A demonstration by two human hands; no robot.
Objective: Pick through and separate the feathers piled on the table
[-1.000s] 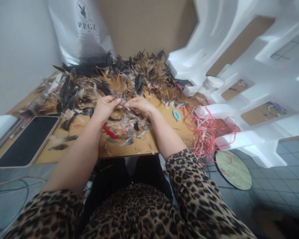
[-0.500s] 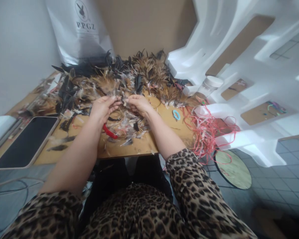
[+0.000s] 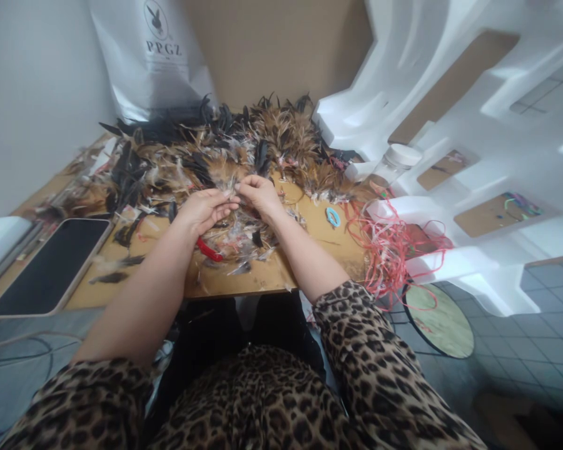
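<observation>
My left hand (image 3: 204, 209) and my right hand (image 3: 260, 192) meet fingertip to fingertip over the middle of a wooden board (image 3: 263, 275). Both pinch a small tuft of brown and black feathers (image 3: 228, 178) between them. A big heap of brown, tan and black feathers (image 3: 206, 144) covers the far half of the board. Loose pale feather scraps (image 3: 244, 240) lie under my wrists. A red-handled tool (image 3: 208, 250) lies just below my left hand, partly hidden by it.
A black phone (image 3: 51, 265) lies at the left. Red strings (image 3: 385, 244) tangle at the board's right edge, near a blue clip (image 3: 332, 217) and a white-lidded jar (image 3: 396, 159). White foam packing (image 3: 450, 125) rises at the right, a printed bag (image 3: 150, 56) at the back.
My two hands have drawn a little closer together and shifted slightly toward the right, still pinching the feather tuft. Nothing else on the board has moved.
</observation>
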